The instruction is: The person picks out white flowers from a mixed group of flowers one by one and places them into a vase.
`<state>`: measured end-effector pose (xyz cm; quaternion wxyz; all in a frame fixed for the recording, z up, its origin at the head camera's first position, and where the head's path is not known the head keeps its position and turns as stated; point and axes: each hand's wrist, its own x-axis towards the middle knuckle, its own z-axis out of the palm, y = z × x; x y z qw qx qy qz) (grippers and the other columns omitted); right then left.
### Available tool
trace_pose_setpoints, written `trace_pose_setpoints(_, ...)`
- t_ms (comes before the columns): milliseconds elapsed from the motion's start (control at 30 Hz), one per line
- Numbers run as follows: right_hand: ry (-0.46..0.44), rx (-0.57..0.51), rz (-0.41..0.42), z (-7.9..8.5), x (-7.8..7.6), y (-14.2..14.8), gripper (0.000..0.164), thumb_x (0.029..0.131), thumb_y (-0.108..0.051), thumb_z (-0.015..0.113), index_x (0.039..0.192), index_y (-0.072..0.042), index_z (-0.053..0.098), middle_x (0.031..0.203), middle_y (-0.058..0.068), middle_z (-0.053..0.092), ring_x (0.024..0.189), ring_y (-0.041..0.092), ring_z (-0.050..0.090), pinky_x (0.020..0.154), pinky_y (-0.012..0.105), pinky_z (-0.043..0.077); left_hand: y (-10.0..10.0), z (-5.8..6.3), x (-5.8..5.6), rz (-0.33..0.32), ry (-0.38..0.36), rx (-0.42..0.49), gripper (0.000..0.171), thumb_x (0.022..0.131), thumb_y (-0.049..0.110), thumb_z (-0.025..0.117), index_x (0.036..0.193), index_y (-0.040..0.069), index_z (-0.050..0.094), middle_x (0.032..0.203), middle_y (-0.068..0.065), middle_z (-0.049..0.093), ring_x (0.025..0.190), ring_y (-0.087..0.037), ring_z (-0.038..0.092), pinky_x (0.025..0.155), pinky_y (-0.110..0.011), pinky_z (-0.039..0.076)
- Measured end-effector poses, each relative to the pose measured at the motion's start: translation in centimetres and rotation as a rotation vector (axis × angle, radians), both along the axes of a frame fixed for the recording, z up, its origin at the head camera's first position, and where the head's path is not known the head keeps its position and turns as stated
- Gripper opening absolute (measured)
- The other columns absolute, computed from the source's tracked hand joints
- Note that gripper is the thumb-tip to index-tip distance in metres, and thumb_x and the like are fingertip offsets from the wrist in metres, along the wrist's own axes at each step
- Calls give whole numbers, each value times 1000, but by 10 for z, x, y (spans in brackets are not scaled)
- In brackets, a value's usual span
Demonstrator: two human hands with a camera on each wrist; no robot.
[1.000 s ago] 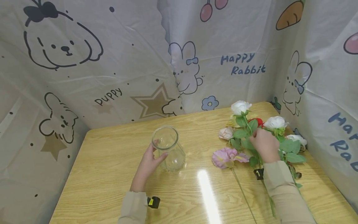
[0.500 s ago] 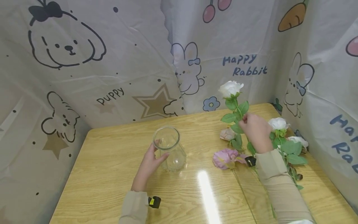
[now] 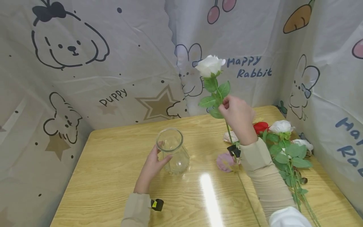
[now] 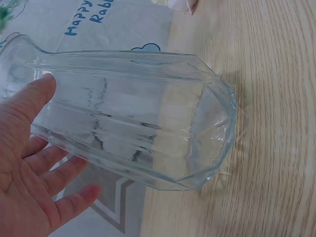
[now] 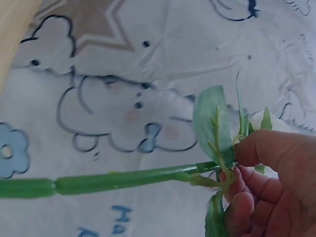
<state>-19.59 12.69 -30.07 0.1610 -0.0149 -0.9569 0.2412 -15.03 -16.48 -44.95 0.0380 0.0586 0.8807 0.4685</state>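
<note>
Right fingers pinch rose, bloom above them; left fingers clasp vase: we should pinch lightly, brace firmly.

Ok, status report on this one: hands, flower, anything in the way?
Right hand pinching white rose, held aloft. Left hand around glass vase, nothing visible inside. No obstruction seen between rose and vase.

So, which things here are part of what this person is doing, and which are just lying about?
In use:
glass vase, left grip on it
white rose, pinched in the right grip

Lying about, though perhaps for later:
lavender flower
pale pink rose
red flower
other white flowers
</note>
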Motion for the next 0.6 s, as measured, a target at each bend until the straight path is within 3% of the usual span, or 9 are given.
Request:
trace_pose_setpoints(300, 219, -17, 81, 33, 4, -37, 18, 81, -24, 51, 86, -12, 63, 80, 1, 67, 54, 16, 48, 43, 28, 32, 1, 1, 1, 4, 19, 2, 71, 78, 45, 60, 135, 16, 29, 144, -14, 33, 130, -36, 34, 98, -65, 33)
trace_pose_setpoints(600, 354, -71, 171, 56, 11, -65, 17, 82, -25, 52, 89, -13, 63, 82, 0, 67, 52, 13, 45, 42, 28, 32, 1, 0, 1, -9, 23, -7, 65, 80, 39, 60, 134, 18, 30, 144, -11, 34, 130, -35, 34, 98, -66, 32)
